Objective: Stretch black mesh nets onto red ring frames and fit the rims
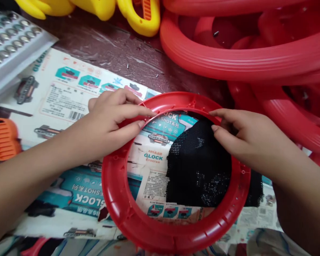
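A red plastic ring (176, 236), its ribbed hollow side facing up, lies in front of me. My left hand (117, 119) grips its upper left part, with index finger and thumb near the inner rim and the other fingers toward the outer edge. At the upper right, my right hand (236, 129) holds the ring with bent fingers, the thumb tip at the inner rim. Black mesh cloth (196, 165) lies under the ring, showing through its opening and past its right edge. My right palm and fingers partly hide the ring there.
Printed cardboard (61, 89) covers the brown table (101, 46). Large red rings (242, 60) are piled at upper right. Yellow plastic parts (141, 21) lie at the back, a tray of shiny round pieces (13, 42) at upper left, and an orange ribbed part (4, 139) at left.
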{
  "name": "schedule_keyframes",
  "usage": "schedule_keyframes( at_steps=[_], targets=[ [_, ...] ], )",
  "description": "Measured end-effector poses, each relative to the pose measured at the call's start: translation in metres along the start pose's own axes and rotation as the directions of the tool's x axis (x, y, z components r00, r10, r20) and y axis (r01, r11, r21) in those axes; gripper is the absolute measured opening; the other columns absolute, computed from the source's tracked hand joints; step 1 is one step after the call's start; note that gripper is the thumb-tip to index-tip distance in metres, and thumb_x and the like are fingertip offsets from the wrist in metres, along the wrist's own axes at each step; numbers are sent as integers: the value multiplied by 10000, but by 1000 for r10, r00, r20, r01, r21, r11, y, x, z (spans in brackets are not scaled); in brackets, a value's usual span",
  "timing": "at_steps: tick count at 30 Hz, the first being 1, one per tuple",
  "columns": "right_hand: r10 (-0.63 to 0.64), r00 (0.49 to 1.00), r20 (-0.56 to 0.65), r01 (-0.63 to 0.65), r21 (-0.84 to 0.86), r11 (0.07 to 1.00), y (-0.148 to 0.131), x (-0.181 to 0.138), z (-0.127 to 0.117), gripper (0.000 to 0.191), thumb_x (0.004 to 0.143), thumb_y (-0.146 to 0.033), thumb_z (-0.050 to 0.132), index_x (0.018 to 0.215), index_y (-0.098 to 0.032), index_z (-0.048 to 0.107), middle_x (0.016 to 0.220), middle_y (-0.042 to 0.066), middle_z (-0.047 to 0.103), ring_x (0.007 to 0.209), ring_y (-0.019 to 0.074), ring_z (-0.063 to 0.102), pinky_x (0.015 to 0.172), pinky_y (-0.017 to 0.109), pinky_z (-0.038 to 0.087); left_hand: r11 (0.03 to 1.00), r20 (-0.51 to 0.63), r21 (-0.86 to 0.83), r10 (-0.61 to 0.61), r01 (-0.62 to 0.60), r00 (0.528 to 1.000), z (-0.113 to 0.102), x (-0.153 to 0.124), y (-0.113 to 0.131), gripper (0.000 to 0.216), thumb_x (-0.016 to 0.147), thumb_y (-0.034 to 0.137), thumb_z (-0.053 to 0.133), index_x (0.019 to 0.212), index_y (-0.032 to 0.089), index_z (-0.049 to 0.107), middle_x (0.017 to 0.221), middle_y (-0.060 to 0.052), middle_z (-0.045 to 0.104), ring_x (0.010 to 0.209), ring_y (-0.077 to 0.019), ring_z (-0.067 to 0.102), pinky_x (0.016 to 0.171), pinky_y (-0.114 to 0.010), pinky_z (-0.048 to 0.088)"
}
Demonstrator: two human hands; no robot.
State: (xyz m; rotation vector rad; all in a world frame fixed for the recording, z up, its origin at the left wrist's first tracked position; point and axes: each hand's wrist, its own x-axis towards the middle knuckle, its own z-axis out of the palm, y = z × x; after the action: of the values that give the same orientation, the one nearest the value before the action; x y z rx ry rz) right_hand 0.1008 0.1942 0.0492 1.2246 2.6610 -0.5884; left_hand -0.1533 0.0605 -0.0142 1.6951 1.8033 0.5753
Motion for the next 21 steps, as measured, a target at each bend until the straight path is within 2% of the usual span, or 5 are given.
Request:
schedule_keyframes(
  at_steps=[5, 10, 14, 17, 21],
  targets=[
    [85, 995, 53, -86, 6, 996, -2, 3, 1, 373, 840, -258, 591, 1165, -134, 725, 532, -23, 568, 442, 150, 490, 463, 299, 351, 1000, -32, 3, -12, 12, 999, 2, 1, 0, 362, 975, 331, 437, 1119, 346, 769, 1221, -34, 617, 1274, -317, 531, 1133, -550, 346],
    [107, 994, 31, -88, -366, 926, -16, 0, 0, 268, 872, -261, 574, 1025, -141, 758, 657, 75, 663, 516, 189, 519, 520, 321, 269, 1000, -35, -8, -18, 18, 999, 2, 1, 1, 360, 980, 326, 440, 1118, 326, 772, 1230, -51, 621, 1277, -311, 538, 1129, -567, 363],
    [-273, 952, -136, 146, -584, 799, -38, -4, 6, 304, 953, -248, 472, 890, -153, 754, 691, 107, 667, 563, 218, 557, 518, 330, 206, 1000, -53, -4, -6, 5, 999, 3, 1, 1, 348, 987, 347, 452, 1112, 322, 776, 1217, -56, 636, 1261, -306, 546, 1116, -572, 373],
    [-442, 897, -22, 368, -516, 773, -54, 5, 16, 262, 937, -214, 505, 979, -193, 763, 715, 68, 684, 596, 209, 584, 506, 323, 214, 1000, -63, 1, 7, -7, 998, 2, 1, 2, 341, 997, 360, 453, 1143, 304, 755, 1224, -65, 646, 1251, -302, 551, 1104, -564, 393],
    [-506, 858, 88, 492, -422, 761, -64, 25, 26, 349, 993, -221, 459, 1233, -210, 712, 935, 76, 761, 763, 225, 654, 540, 329, 216, 1000, -81, -17, -26, 25, 996, 1, 2, 3, 325, 972, 361, 480, 1201, 261, 687, 1212, -74, 666, 1196, -297, 577, 1059, -541, 440]
  ],
)
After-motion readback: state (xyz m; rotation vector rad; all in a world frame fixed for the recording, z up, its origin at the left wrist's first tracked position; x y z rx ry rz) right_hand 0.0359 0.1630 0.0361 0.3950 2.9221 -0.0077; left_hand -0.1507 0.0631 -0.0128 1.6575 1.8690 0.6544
